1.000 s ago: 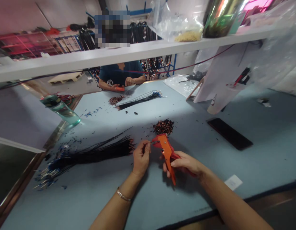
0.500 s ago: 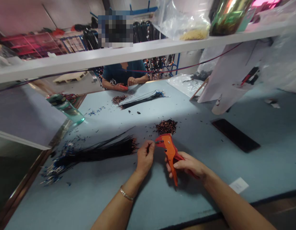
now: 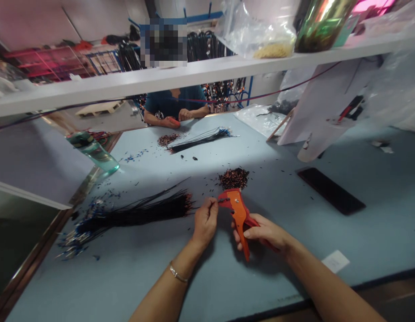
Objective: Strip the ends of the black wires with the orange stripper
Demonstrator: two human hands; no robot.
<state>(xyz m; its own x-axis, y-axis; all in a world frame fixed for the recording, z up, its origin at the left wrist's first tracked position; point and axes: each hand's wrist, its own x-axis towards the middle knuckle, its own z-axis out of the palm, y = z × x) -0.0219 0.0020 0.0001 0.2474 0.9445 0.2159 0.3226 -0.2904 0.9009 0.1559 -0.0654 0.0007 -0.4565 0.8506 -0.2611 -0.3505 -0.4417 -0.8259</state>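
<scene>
Tabletop (image 3: pixel 154 273): pale blue, beneath a white shelf (image 3: pixel 120 82) that hides part of a co-worker (image 3: pixel 175 105); that person's head is pixelated.
Left hand (image 3: pixel 206 220): thumb and forefinger pinching a thin black wire (image 3: pixel 196 208), mostly hidden by the hand; how far its tip enters the stripper is hard to make out.
Right hand (image 3: pixel 265 232): fingers wrapped round the handles of an orange-and-red wire stripper (image 3: pixel 239 212), some partly hidden behind it.
Stripper head: just right of the left fingertips.
Wire bundle (image 3: pixel 143 211): left of the left hand, coppery ends towards it.
Clippings pile (image 3: pixel 233 177): just beyond the stripper head.
Paper slip (image 3: pixel 335 261): near the right forearm, faint marks too blurred to read.
Phone (image 3: pixel 331 190): dark, lying to the right.
Forearms: cut off by the bottom edge.
</scene>
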